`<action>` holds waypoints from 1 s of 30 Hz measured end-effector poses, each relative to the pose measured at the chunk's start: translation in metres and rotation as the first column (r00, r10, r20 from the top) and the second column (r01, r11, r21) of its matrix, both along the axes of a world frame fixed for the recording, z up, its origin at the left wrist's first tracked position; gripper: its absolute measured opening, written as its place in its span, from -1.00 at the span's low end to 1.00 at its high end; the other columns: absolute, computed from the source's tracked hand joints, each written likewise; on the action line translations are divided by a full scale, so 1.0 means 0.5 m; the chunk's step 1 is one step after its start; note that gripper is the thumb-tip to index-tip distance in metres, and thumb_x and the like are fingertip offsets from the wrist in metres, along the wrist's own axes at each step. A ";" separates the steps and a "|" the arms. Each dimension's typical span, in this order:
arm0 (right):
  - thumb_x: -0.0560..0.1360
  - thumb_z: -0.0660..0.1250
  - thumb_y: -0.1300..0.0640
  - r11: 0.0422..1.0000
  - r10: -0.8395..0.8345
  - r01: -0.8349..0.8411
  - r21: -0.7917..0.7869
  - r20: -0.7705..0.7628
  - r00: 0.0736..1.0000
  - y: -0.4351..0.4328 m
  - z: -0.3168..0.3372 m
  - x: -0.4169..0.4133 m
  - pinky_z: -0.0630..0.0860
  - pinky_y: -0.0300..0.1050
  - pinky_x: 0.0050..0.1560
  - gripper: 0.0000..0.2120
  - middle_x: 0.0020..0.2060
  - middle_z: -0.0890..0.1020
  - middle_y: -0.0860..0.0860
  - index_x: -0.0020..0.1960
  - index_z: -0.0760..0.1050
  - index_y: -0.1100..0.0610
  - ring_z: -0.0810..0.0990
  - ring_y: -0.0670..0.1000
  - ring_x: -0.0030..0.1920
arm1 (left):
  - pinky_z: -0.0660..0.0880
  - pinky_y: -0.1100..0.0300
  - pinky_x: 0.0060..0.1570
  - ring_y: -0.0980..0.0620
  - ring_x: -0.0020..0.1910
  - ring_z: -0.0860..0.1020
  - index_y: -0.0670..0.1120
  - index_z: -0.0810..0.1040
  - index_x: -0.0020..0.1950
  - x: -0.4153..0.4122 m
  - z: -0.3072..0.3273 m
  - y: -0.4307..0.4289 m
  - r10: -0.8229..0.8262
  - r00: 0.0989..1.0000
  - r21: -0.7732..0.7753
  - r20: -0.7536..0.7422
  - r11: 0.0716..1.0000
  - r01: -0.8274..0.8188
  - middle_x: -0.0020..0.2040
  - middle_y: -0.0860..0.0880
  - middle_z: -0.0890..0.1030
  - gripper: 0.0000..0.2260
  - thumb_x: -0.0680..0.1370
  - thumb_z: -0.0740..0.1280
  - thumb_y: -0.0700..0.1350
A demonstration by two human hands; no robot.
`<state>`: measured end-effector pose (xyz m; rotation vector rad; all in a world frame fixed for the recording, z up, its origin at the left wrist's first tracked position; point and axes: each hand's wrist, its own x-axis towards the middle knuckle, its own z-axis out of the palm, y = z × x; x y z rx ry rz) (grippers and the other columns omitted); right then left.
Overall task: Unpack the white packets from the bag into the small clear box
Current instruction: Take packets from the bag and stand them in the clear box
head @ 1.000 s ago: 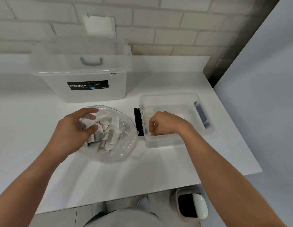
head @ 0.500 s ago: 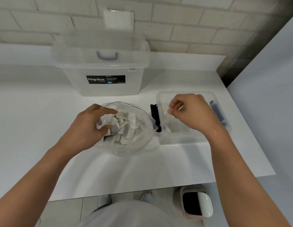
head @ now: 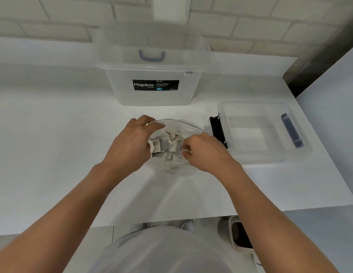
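floor: a small bin with a dark opening stands below the table's near edge, to my right.
table: the white table carries everything else.
left hand: my left hand is at the bag's left side, thumb and fingers curled over the rim and gripping it.
right hand: my right hand is at the bag's right side, fingers curled down into the mouth with the tips against the packets. i cannot tell whether they have pinched one.
bag: the clear bag sits on the table between my hands, its mouth open upward.
white packets: the white packets lie in a loose heap inside the bag.
small clear box: the small clear box stands just right of the bag, open on top, with a black clip on the end nearest the bag and a blue clip on the far end.
large clear box: the large clear box stands behind the bag. its black label reads "megabox", and a blue handle shows above it.
wall: a pale brick wall with a white plate on it.
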<state>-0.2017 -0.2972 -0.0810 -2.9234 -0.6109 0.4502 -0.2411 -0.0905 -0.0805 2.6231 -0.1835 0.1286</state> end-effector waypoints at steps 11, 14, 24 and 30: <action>0.49 0.39 0.06 0.960 -0.174 0.189 0.208 -0.089 0.981 0.133 -0.045 0.022 0.43 -0.06 -0.17 -0.89 -0.14 0.63 0.02 -0.06 0.50 0.06 0.57 0.11 -0.05 | 0.27 0.63 -0.08 0.30 -0.16 0.48 0.02 0.59 0.33 0.001 0.016 0.040 -0.101 0.995 -0.243 -0.024 0.966 0.092 0.03 0.14 0.47 -0.53 0.47 0.39 -0.32; 0.45 0.40 0.10 0.926 -0.221 0.233 0.296 -0.072 0.973 0.145 -0.061 0.012 0.44 -0.09 -0.27 -0.89 -0.24 0.59 -0.07 -0.11 0.46 0.00 0.59 0.07 -0.17 | 0.28 0.62 -0.08 0.36 -0.11 0.48 0.04 0.59 0.33 0.002 0.013 0.051 -0.140 0.989 -0.249 -0.038 0.960 0.126 0.06 0.17 0.47 -0.52 0.47 0.37 -0.33; 0.44 0.51 0.02 0.870 -0.290 0.366 0.331 -0.257 0.922 0.187 -0.058 -0.007 0.24 -0.27 -0.41 -0.62 -0.42 0.45 -0.17 -0.35 0.31 -0.07 0.48 -0.07 -0.33 | 0.26 0.63 -0.05 0.41 -0.11 0.47 0.00 0.60 0.33 0.002 0.012 0.064 -0.188 0.980 -0.279 -0.059 0.946 0.165 0.14 0.05 0.57 -0.52 0.46 0.37 -0.35; 0.49 0.46 -0.01 0.859 -0.352 0.396 0.325 -0.188 0.917 0.188 -0.065 -0.013 0.41 -0.14 -0.17 -0.82 -0.06 0.68 -0.05 0.05 0.63 0.03 0.63 0.05 0.03 | 0.28 0.60 -0.04 0.28 -0.11 0.48 0.03 0.60 0.33 0.008 0.014 0.073 -0.189 0.978 -0.282 -0.085 0.946 0.159 0.12 0.03 0.56 -0.52 0.47 0.35 -0.35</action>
